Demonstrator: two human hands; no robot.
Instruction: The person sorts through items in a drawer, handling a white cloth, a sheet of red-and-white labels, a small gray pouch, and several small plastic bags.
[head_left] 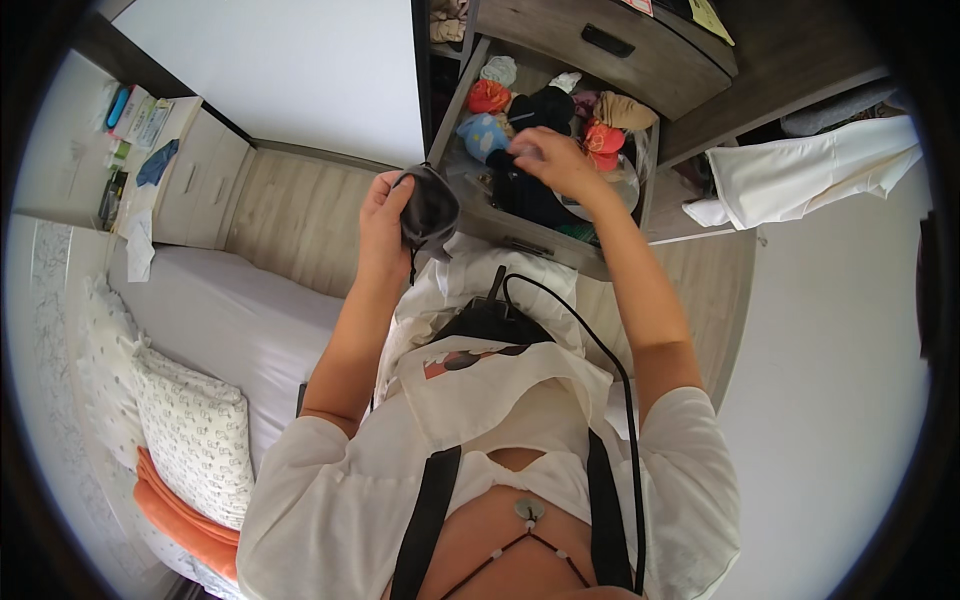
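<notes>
My left hand (pixel 380 222) is closed around a dark drawstring pouch (pixel 432 208), its thumb lying over the near side. A thin black cord dangles below the pouch. Over an open drawer (pixel 505 228) reaches my right hand (pixel 558 165), fingers bent and slightly blurred, so whether they grip anything is unclear. Beneath and around it lie rolled cloth items: a light blue patterned bundle (pixel 483 137), an orange-red bundle (pixel 489 96), a red one (pixel 604 140), a beige one (pixel 624 111) and black cloth (pixel 543 108).
A closed drawer front (pixel 560 40) juts out above the open one. White cloth (pixel 810 175) hangs from a shelf at the right. To the left are a bed (pixel 230 300) with pillows (pixel 190 430) and a small cabinet (pixel 195 185). A black cable (pixel 625 400) runs down my front.
</notes>
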